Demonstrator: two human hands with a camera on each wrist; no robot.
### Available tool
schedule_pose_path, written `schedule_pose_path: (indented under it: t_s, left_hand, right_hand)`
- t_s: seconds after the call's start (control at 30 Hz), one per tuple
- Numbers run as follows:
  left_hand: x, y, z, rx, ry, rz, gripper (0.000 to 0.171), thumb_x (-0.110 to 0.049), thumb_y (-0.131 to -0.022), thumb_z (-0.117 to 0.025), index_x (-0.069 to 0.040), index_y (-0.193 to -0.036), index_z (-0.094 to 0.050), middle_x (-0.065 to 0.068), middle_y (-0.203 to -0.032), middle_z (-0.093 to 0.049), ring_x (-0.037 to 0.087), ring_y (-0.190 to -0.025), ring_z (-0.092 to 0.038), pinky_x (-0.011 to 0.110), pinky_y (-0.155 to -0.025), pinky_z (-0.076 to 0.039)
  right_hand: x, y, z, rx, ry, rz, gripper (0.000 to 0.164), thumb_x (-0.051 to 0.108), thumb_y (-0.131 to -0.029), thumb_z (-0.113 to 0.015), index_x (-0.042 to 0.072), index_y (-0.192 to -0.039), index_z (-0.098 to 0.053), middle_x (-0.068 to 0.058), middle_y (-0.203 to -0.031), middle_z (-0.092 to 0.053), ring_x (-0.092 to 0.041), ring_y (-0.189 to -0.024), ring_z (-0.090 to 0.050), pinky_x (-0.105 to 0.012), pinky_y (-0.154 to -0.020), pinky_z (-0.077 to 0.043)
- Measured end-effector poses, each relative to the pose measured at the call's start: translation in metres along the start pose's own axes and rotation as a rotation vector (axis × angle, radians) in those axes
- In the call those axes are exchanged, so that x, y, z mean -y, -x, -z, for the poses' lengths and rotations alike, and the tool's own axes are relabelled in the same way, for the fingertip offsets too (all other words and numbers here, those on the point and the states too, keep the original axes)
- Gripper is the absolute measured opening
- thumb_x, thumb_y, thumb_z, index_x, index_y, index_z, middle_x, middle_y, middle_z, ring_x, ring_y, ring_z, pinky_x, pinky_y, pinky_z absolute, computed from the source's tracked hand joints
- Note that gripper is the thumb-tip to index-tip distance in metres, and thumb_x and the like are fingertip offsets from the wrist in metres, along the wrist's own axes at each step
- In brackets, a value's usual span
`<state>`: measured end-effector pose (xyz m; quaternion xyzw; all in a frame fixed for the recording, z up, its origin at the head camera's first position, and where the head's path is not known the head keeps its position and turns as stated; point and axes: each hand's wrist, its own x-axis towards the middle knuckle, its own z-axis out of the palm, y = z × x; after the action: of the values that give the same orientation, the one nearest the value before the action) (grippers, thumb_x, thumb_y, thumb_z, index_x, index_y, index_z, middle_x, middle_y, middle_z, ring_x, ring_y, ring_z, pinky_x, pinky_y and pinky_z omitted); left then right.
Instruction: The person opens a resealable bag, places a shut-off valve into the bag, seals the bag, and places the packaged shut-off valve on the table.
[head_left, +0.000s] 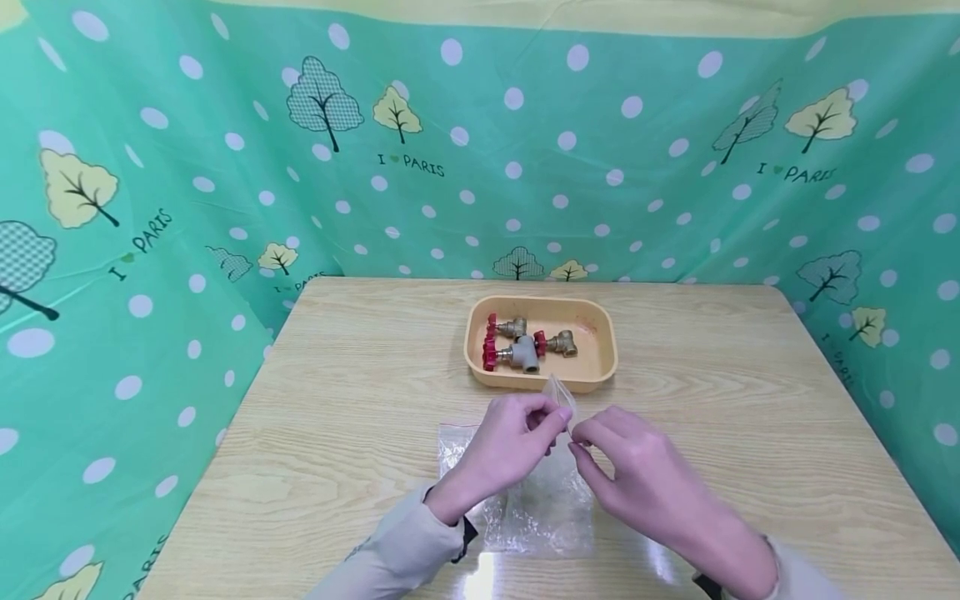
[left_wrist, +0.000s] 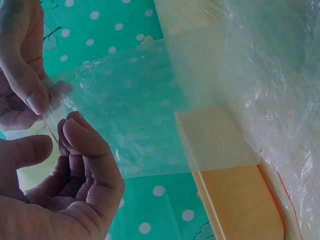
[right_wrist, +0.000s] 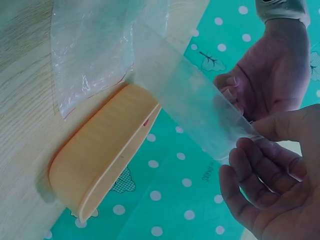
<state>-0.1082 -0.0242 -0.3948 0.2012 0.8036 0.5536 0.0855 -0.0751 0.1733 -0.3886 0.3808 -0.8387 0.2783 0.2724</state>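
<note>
Both hands are raised above the table at the mouth of a clear plastic zip bag (left_wrist: 135,110). My right hand (head_left: 645,467) pinches the bag's edge between thumb and fingers. Close beside it, my left hand (head_left: 506,446) holds the same edge, its fingers curled and the thumb near their tips. The bag looks flat, with nothing visible inside. Under the hands, another clear zip bag (right_wrist: 95,50) with a red line along its edge lies on the table.
Beyond the hands stands a shallow orange tray (head_left: 600,379). Three red-handled valves lie in it: a grey one (head_left: 525,354) and two brass-coloured ones, including a brass valve (head_left: 562,342) in the middle. A patterned green cloth (head_left: 480,200) surrounds the wooden table (head_left: 322,375).
</note>
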Motion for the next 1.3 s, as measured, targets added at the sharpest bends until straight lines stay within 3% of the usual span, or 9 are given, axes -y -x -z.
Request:
schedule_pose_path:
  t_s: [0.17, 0.4, 0.53, 0.7, 0.83, 1.03, 1.2, 1.3]
  left_hand:
    - [0.000, 0.000, 0.000, -0.001, -0.002, 0.016, 0.028, -0.030, -0.108, -0.061, -0.012, -0.092, -0.076, -0.006, -0.067, -0.064, 0.007, -0.057, -0.057, 0.022, -0.048, -0.045]
    - [0.001, 0.000, 0.000, 0.002, 0.001, 0.014, 0.020, -0.015, -0.105, -0.063, -0.010, -0.090, -0.075, 0.006, -0.071, -0.067, 0.006, -0.054, -0.053, 0.021, -0.046, -0.042]
    - [0.000, 0.000, 0.001, 0.000, -0.011, 0.004, 0.019, -0.011, -0.104, -0.062, -0.010, -0.090, -0.075, 0.000, -0.069, -0.065, 0.005, -0.054, -0.052, 0.020, -0.046, -0.041]
    - [0.001, 0.000, 0.002, -0.006, -0.026, -0.007, 0.020, -0.010, -0.103, -0.062, -0.012, -0.088, -0.075, -0.006, -0.068, -0.062, 0.006, -0.056, -0.053, 0.021, -0.048, -0.043]
    - [0.001, 0.000, 0.002, -0.005, -0.019, -0.006, 0.022, -0.010, -0.103, -0.062, -0.013, -0.084, -0.073, -0.006, -0.067, -0.060, 0.007, -0.056, -0.052, 0.022, -0.048, -0.044]
    - [0.001, 0.001, 0.001, 0.011, 0.006, -0.001, 0.021, -0.010, -0.103, -0.062, -0.007, -0.085, -0.073, -0.004, -0.066, -0.061, 0.007, -0.054, -0.053, 0.022, -0.046, -0.044]
    - [0.001, 0.002, 0.001, 0.024, 0.011, 0.017, 0.020, -0.011, -0.104, -0.061, -0.007, -0.090, -0.075, 0.007, -0.069, -0.065, 0.008, -0.054, -0.054, 0.022, -0.046, -0.045]
    - [0.001, 0.002, 0.001, 0.027, 0.008, 0.016, 0.020, -0.011, -0.104, -0.061, -0.006, -0.091, -0.075, 0.006, -0.068, -0.064, 0.007, -0.053, -0.053, 0.022, -0.046, -0.044]
  right_hand:
    - [0.001, -0.001, -0.002, 0.011, -0.003, 0.035, 0.014, 0.003, -0.083, -0.073, 0.013, -0.093, -0.071, 0.006, -0.089, -0.070, -0.013, -0.080, -0.065, -0.028, -0.069, -0.056]
    - [0.003, 0.000, -0.003, 0.019, -0.004, 0.026, 0.018, 0.003, -0.080, -0.077, 0.013, -0.094, -0.072, 0.006, -0.091, -0.071, -0.013, -0.082, -0.066, -0.028, -0.070, -0.057]
    - [0.004, 0.001, -0.002, 0.036, -0.050, -0.024, 0.013, 0.011, -0.085, -0.078, 0.014, -0.097, -0.074, 0.007, -0.091, -0.072, -0.010, -0.082, -0.066, -0.026, -0.071, -0.057]
    - [0.002, -0.001, 0.000, 0.006, -0.164, -0.134, 0.013, 0.007, -0.088, -0.076, 0.014, -0.099, -0.075, 0.009, -0.089, -0.072, -0.006, -0.078, -0.066, -0.018, -0.071, -0.056]
    - [-0.001, -0.003, 0.002, -0.013, -0.197, -0.292, 0.017, -0.001, -0.087, -0.076, 0.014, -0.094, -0.073, 0.014, -0.081, -0.067, -0.003, -0.071, -0.062, -0.019, -0.064, -0.055]
    - [-0.004, -0.007, 0.004, 0.110, -0.232, -0.553, 0.008, 0.008, -0.096, -0.074, 0.015, -0.093, -0.075, 0.015, -0.076, -0.062, -0.004, -0.067, -0.060, -0.025, -0.060, -0.056]
    - [-0.005, -0.009, 0.003, 0.171, -0.261, -0.638, 0.006, 0.011, -0.098, -0.072, 0.014, -0.096, -0.077, 0.014, -0.078, -0.066, -0.006, -0.069, -0.062, -0.027, -0.064, -0.057]
    - [-0.005, -0.011, 0.002, 0.183, -0.276, -0.663, 0.006, 0.010, -0.098, -0.072, 0.014, -0.096, -0.077, 0.012, -0.079, -0.067, -0.006, -0.070, -0.063, -0.027, -0.065, -0.057]
